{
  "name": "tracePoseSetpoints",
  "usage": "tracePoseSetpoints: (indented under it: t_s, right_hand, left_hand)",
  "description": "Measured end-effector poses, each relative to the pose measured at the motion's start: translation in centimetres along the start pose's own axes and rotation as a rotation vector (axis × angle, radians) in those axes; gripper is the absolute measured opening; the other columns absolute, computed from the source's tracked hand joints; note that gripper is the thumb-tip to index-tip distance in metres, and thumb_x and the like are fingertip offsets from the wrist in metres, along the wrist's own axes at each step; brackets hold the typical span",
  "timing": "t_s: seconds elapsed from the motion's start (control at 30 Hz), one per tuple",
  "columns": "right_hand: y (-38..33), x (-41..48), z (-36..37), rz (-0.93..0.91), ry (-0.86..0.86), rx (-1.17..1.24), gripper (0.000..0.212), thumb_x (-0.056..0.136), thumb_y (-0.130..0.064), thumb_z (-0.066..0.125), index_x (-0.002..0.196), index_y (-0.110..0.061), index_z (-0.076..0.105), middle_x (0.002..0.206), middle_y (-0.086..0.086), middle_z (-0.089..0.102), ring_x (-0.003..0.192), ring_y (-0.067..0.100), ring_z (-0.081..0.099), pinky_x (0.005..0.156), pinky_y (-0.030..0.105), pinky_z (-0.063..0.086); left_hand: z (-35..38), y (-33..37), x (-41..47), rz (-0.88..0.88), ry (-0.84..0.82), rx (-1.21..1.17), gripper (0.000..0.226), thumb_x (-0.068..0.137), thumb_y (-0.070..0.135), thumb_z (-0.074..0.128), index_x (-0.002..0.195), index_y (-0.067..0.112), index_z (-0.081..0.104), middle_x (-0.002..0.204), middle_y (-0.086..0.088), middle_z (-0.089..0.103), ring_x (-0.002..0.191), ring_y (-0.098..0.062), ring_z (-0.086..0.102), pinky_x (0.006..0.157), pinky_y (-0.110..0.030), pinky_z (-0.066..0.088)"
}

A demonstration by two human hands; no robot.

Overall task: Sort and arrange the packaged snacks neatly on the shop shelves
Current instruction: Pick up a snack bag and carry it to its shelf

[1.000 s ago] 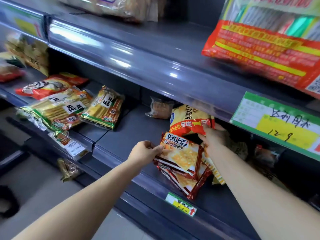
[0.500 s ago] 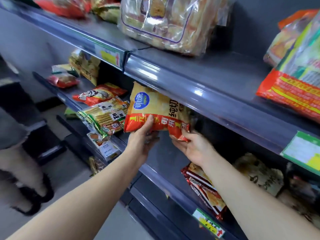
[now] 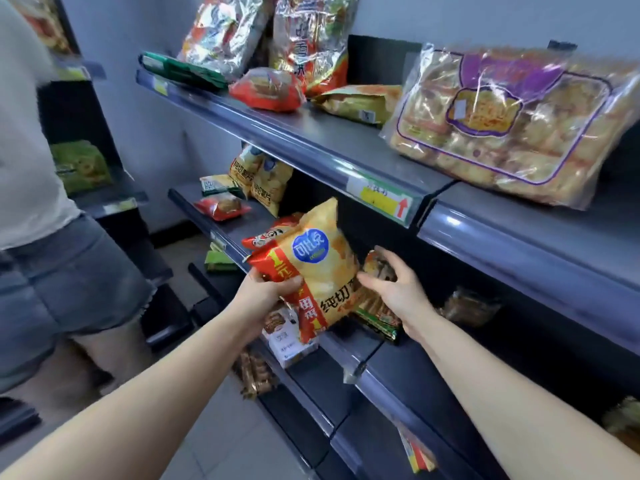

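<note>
A yellow chip bag (image 3: 320, 268) with a red band and a blue round logo is held in front of the middle shelf (image 3: 349, 348). My left hand (image 3: 268, 289) grips its lower left corner. My right hand (image 3: 393, 282) hovers just right of the bag with fingers spread and relaxed, apart from it or barely touching. Behind my right hand lie green-edged cracker packs (image 3: 375, 313). Two matching yellow chip bags (image 3: 258, 174) stand at the far left of the same shelf level, beside a small red snack pack (image 3: 221, 207).
A large clear bread bag (image 3: 509, 123) lies on the upper shelf (image 3: 346, 147), with foil bags (image 3: 263, 36) and a red pack (image 3: 266, 90) to its left. A person in denim shorts (image 3: 59, 271) stands at the left. A white box (image 3: 289, 341) hangs at the shelf edge.
The chip bag was lifted off the shelf and carried left. My right hand has let go of it and my left hand alone holds it. The view has swung left and up.
</note>
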State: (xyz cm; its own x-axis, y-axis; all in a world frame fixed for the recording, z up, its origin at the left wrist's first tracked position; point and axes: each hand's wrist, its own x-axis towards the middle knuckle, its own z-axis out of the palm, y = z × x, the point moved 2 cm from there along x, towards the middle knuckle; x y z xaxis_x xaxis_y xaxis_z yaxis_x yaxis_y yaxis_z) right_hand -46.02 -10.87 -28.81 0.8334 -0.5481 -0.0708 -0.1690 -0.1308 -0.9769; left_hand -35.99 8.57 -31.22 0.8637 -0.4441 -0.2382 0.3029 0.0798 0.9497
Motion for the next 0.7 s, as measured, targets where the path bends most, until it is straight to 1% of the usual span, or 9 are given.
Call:
tracePoseSetpoints:
  t_s: [0.07, 0.17, 0.2, 0.3, 0.37, 0.47, 0.57, 0.67, 0.7]
  right_hand:
    - [-1.0, 1.1, 2.3, -0.014, -0.048, -0.055, 0.067, 0.082, -0.011, 0.073, 0.139, -0.029, 0.044, 0.142, 0.006, 0.048, 0.125, 0.021, 0.050, 0.104, 0.043, 0.044]
    - [-1.9, 2.4, 5.2, 0.008, -0.138, -0.128, 0.066, 0.085, -0.010, 0.069, 0.143, -0.015, 0.039, 0.140, 0.008, 0.049, 0.117, 0.013, 0.048, 0.108, 0.038, 0.039]
    - [-2.0, 3.0, 6.0, 0.008, -0.165, -0.151, 0.069, 0.083, -0.010, 0.071, 0.144, -0.013, 0.037, 0.139, 0.006, 0.049, 0.116, 0.011, 0.046, 0.108, 0.036, 0.037]
    - [-2.6, 4.5, 8.0, 0.014, -0.197, -0.199, 0.084, 0.077, -0.011, 0.077, 0.146, -0.009, 0.031, 0.136, 0.001, 0.047, 0.118, 0.013, 0.048, 0.104, 0.030, 0.036]
    - [-3.1, 6.3, 9.0, 0.011, -0.158, -0.254, 0.084, 0.072, -0.016, 0.082, 0.143, -0.009, 0.037, 0.133, 0.001, 0.051, 0.122, 0.019, 0.050, 0.104, 0.031, 0.037]
    - [-3.7, 9.9, 10.1, -0.027, -0.107, -0.313, 0.074, 0.065, -0.028, 0.086, 0.130, -0.010, 0.054, 0.124, 0.004, 0.063, 0.114, 0.021, 0.059, 0.100, 0.037, 0.046]
    - [-4.3, 13.5, 11.4, -0.038, -0.084, -0.287, 0.060, 0.070, -0.019, 0.083, 0.124, -0.009, 0.059, 0.116, 0.005, 0.067, 0.105, 0.020, 0.063, 0.092, 0.032, 0.048]
    - [-4.3, 17.4, 12.7, 0.011, -0.070, -0.221, 0.058, 0.076, -0.021, 0.079, 0.127, -0.009, 0.054, 0.123, 0.006, 0.063, 0.112, 0.022, 0.060, 0.101, 0.039, 0.045]
    - [-4.4, 18.5, 13.2, 0.039, -0.066, -0.202, 0.054, 0.079, -0.021, 0.076, 0.126, -0.008, 0.053, 0.125, 0.006, 0.062, 0.112, 0.021, 0.058, 0.102, 0.036, 0.043]
  left_hand:
    - [-1.9, 1.5, 1.4, 0.016, -0.046, 0.043, 0.035, 0.079, 0.000, 0.072, 0.109, 0.012, 0.059, 0.099, -0.008, 0.073, 0.095, -0.030, 0.068, 0.093, -0.051, 0.049]
    - [-4.3, 3.1, 3.7, 0.035, -0.074, 0.055, 0.029, 0.082, 0.001, 0.070, 0.105, 0.016, 0.060, 0.099, -0.008, 0.073, 0.095, -0.030, 0.068, 0.093, -0.051, 0.050]
    - [-5.1, 3.5, 4.6, 0.041, -0.081, 0.046, 0.028, 0.084, 0.001, 0.068, 0.107, 0.015, 0.059, 0.100, -0.008, 0.072, 0.092, -0.028, 0.069, 0.090, -0.048, 0.052]
    - [-6.1, 4.7, 6.7, 0.044, -0.108, 0.010, 0.029, 0.088, 0.002, 0.063, 0.114, 0.012, 0.058, 0.098, -0.007, 0.072, 0.084, -0.021, 0.070, 0.070, -0.035, 0.054]
    - [-6.5, 5.4, 8.5, 0.040, -0.125, 0.012, 0.029, 0.090, 0.003, 0.061, 0.117, 0.012, 0.058, 0.100, -0.007, 0.072, 0.082, -0.020, 0.069, 0.066, -0.031, 0.053]
    - [-6.9, 6.6, 11.4, 0.030, -0.163, -0.002, 0.024, 0.094, 0.007, 0.057, 0.116, 0.016, 0.059, 0.099, -0.007, 0.071, 0.080, -0.019, 0.067, 0.063, -0.030, 0.054]
    - [-7.4, 7.4, 15.2, 0.041, -0.129, -0.042, 0.022, 0.095, 0.008, 0.056, 0.110, 0.023, 0.059, 0.103, -0.007, 0.069, 0.085, -0.021, 0.065, 0.072, -0.035, 0.051]
    - [-8.2, 8.0, 19.6, 0.057, -0.062, 0.016, 0.031, 0.093, 0.017, 0.060, 0.123, 0.020, 0.054, 0.118, -0.010, 0.064, 0.099, -0.025, 0.063, 0.079, -0.037, 0.050]
    - [-8.6, 8.0, 21.2, 0.064, -0.032, 0.082, 0.039, 0.092, 0.023, 0.063, 0.129, 0.018, 0.051, 0.123, -0.009, 0.062, 0.106, -0.025, 0.061, 0.079, -0.037, 0.049]
